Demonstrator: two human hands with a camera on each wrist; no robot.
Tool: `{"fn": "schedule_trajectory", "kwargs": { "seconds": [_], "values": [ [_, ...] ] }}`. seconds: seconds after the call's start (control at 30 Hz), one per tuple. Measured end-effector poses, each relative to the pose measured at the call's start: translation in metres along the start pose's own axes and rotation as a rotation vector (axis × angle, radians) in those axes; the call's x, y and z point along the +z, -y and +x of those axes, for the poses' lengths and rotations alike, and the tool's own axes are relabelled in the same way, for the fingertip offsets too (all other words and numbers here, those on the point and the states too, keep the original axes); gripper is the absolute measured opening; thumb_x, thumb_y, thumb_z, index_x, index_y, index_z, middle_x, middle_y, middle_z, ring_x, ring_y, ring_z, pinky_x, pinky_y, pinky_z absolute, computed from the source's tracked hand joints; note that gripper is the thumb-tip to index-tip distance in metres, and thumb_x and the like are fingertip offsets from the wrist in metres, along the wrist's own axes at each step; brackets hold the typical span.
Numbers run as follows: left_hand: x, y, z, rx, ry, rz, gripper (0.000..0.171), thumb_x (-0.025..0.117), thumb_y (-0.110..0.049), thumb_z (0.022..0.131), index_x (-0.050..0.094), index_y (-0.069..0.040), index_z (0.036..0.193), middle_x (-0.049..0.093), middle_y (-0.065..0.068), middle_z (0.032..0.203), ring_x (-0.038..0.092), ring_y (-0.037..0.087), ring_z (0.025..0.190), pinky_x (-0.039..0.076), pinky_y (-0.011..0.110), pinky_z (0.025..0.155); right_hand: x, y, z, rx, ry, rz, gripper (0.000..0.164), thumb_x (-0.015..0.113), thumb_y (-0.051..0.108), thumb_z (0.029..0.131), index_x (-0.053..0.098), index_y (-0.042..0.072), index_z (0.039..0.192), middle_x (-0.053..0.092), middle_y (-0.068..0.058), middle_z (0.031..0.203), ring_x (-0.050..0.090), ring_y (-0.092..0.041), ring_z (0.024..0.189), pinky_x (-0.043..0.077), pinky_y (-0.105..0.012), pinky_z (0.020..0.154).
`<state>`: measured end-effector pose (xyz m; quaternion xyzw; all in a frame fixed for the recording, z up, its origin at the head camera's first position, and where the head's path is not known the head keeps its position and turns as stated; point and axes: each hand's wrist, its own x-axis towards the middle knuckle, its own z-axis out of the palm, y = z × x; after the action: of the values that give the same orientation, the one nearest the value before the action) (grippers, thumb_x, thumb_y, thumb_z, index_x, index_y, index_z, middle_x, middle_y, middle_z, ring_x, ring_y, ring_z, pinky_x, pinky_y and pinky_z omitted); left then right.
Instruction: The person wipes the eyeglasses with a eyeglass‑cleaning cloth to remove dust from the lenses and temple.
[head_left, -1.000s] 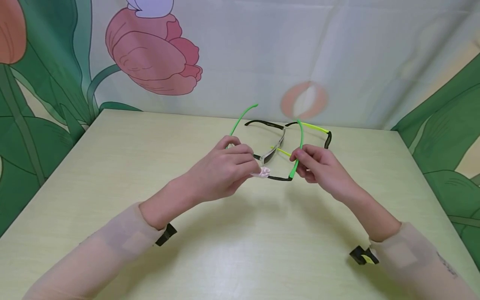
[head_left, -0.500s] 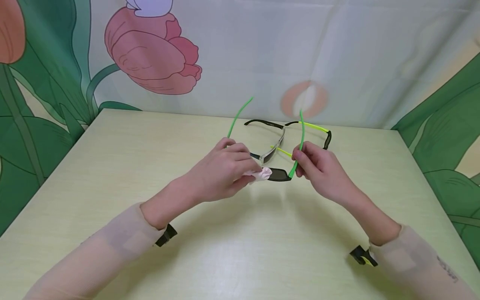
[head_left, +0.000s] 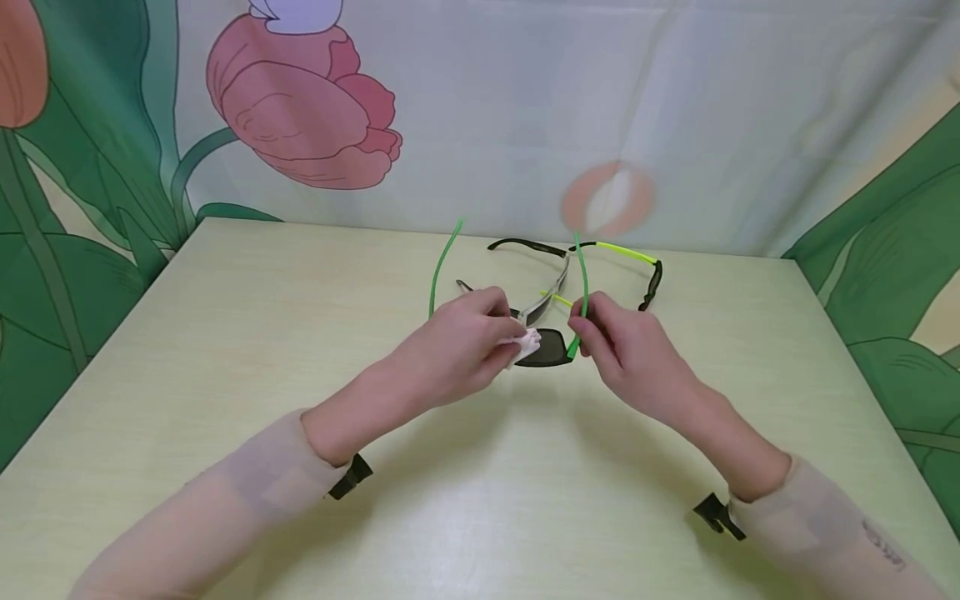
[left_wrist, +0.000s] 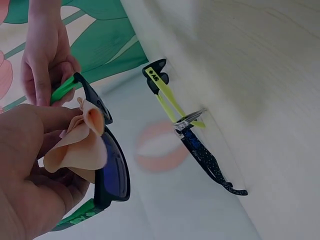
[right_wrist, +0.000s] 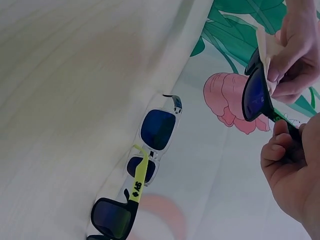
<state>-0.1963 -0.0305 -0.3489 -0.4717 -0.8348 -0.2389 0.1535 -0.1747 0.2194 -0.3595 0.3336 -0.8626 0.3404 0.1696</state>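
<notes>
Both hands hold a pair of black-framed sunglasses [head_left: 550, 350] with green temples, raised above the table. My right hand [head_left: 633, 343] pinches one green temple near its hinge, between thumb and fingers. A pale, crumpled cloth [left_wrist: 82, 142] is gripped by my left hand [head_left: 468, 346], which holds it against the frame around the bridge. In the left wrist view the cloth bulges out beside a dark blue lens [left_wrist: 116, 167]. From the head view, my left hand hides the left lens and part of the other temple.
Behind the hands, clear-framed sunglasses [right_wrist: 157, 130] with dark speckled temples lie on the table [head_left: 225, 400]. Touching or very close to them is a black pair [right_wrist: 112, 217] with yellow temples. A flower-printed curtain [head_left: 480, 117] hangs along the table's far edge.
The green-templed sunglasses have shifted left, and the right hand has moved slightly left with them. More of the right lens shows now. The cloth remains in the left hand.
</notes>
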Motion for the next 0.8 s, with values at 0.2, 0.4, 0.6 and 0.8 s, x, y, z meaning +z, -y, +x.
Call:
{"fn": "schedule_trajectory", "kwargs": {
  "seconds": [0.2, 0.4, 0.6, 0.8],
  "values": [
    [0.000, -0.005, 0.003, -0.074, 0.083, 0.070, 0.004, 0.074, -0.006, 0.093, 0.077, -0.004, 0.094, 0.057, 0.004, 0.087, 0.055, 0.019, 0.078, 0.049, 0.028, 0.070, 0.004, 0.006, 0.000, -0.091, -0.021, -0.063, 0.013, 0.065, -0.004, 0.097, 0.056, 0.006, 0.096, 0.047, 0.007, 0.072, 0.041, -0.005, 0.055, 0.040, -0.024, 0.050],
    [0.003, -0.005, 0.006, -0.084, 0.104, 0.086, 0.006, 0.073, -0.007, 0.094, 0.077, -0.003, 0.096, 0.059, 0.006, 0.091, 0.056, 0.020, 0.080, 0.050, 0.029, 0.073, 0.006, 0.008, 0.001, -0.137, -0.014, -0.085, 0.017, 0.070, -0.003, 0.094, 0.056, 0.005, 0.096, 0.046, 0.005, 0.074, 0.040, -0.007, 0.057, 0.039, -0.024, 0.050],
    [0.007, -0.005, 0.008, -0.090, 0.112, 0.050, 0.009, 0.072, -0.009, 0.095, 0.078, -0.004, 0.099, 0.061, 0.005, 0.094, 0.057, 0.019, 0.082, 0.050, 0.027, 0.074, 0.009, 0.007, 0.002, -0.144, -0.006, -0.080, 0.015, 0.068, 0.001, 0.097, 0.055, 0.005, 0.095, 0.046, 0.005, 0.075, 0.040, -0.008, 0.058, 0.038, -0.024, 0.050],
    [0.011, -0.007, 0.009, -0.089, 0.112, 0.046, 0.011, 0.071, -0.012, 0.097, 0.079, -0.006, 0.102, 0.061, 0.003, 0.094, 0.056, 0.017, 0.082, 0.051, 0.027, 0.070, 0.014, 0.008, 0.003, -0.138, -0.013, -0.086, 0.018, 0.070, -0.003, 0.094, 0.054, 0.006, 0.093, 0.045, 0.004, 0.073, 0.039, -0.008, 0.057, 0.037, -0.024, 0.051]
  ]
}}
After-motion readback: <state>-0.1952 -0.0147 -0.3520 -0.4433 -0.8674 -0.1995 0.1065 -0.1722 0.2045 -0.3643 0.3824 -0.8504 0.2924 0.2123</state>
